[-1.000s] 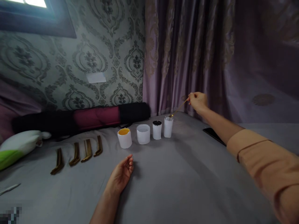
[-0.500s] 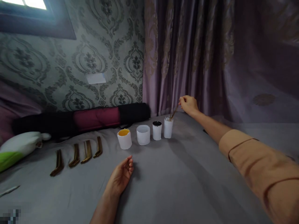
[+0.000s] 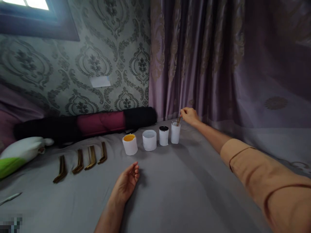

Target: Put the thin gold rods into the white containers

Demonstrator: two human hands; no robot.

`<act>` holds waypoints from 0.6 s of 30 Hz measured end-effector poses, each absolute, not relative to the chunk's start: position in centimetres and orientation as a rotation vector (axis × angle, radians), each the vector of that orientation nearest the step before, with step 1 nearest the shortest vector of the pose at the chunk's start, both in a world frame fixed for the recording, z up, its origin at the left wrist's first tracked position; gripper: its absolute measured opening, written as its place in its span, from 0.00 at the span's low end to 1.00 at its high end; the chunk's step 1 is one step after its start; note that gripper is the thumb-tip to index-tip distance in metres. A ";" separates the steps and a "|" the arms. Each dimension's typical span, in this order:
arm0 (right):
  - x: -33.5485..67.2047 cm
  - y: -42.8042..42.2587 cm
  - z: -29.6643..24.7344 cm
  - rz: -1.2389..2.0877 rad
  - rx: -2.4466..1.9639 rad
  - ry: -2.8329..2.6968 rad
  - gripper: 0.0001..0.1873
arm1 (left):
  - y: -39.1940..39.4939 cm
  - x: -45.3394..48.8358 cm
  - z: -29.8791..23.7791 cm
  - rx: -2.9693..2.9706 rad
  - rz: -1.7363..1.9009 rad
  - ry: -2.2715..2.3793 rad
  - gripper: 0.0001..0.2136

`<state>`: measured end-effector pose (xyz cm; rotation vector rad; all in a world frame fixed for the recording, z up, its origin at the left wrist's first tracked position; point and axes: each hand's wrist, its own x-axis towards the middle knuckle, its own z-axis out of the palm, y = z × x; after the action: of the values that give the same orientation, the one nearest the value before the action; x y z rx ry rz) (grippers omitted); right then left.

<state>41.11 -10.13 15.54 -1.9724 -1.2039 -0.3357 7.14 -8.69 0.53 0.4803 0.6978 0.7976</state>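
Note:
My right hand (image 3: pixel 189 116) pinches the top of a thin brown strip (image 3: pixel 179 120), whose lower end is inside a tall white-wrapped jar (image 3: pixel 175 134) with a clear rim. Left of that jar stand a white-wrapped container with a dark top (image 3: pixel 163 137), a wide white tub (image 3: pixel 149 142) and a white cup (image 3: pixel 130 149) holding something yellow-orange (image 3: pixel 129 138). Nearer to me, my left hand (image 3: pixel 127 183) lies on the grey sheet, palm sideways, fingers loosely curled with nothing in them. What lies deeper in the tall jar is hidden.
Several bent brown bundles (image 3: pixel 78 161) lie in a row on the grey sheet (image 3: pixel 170 194) to the left. A white-and-green plush-like item (image 3: pixel 21 150), a slim pale tool (image 3: pixel 11 198) and a long black-and-maroon roll (image 3: pixel 99 124) are beyond. A purple curtain (image 3: pixel 194 58) hangs behind.
My right hand has moved down and left, closer to the tall jar, and less of the brown strip shows above its rim. My left hand has stayed in place.

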 end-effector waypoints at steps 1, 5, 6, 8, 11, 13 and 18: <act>41.0 -10.1 15.4 -0.322 -1.979 -1.202 0.14 | -8.7 7.1 0.5 0.484 0.799 0.695 0.06; 40.9 -10.1 15.1 -0.281 -1.994 -1.205 0.15 | -8.5 7.1 0.3 0.488 0.798 0.684 0.06; 40.8 -10.1 15.1 -0.273 -1.998 -1.204 0.15 | -8.5 7.1 0.2 0.489 0.796 0.682 0.06; 40.8 -10.1 15.0 -0.256 -2.006 -1.198 0.14 | -8.5 7.1 0.2 0.488 0.793 0.685 0.05; 40.7 -10.1 14.9 -0.232 -2.017 -1.184 0.14 | -8.6 7.1 0.3 0.480 0.791 0.694 0.06; 40.7 -10.1 14.8 -0.205 -2.026 -1.172 0.14 | -8.6 7.1 0.3 0.477 0.794 0.695 0.06; 40.8 -10.0 14.4 -0.132 -2.032 -1.154 0.13 | -8.6 7.1 0.3 0.478 0.799 0.695 0.05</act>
<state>40.85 -10.01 14.44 -2.0324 -1.1542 -0.1321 7.08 -8.59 0.28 0.4778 0.6949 0.7986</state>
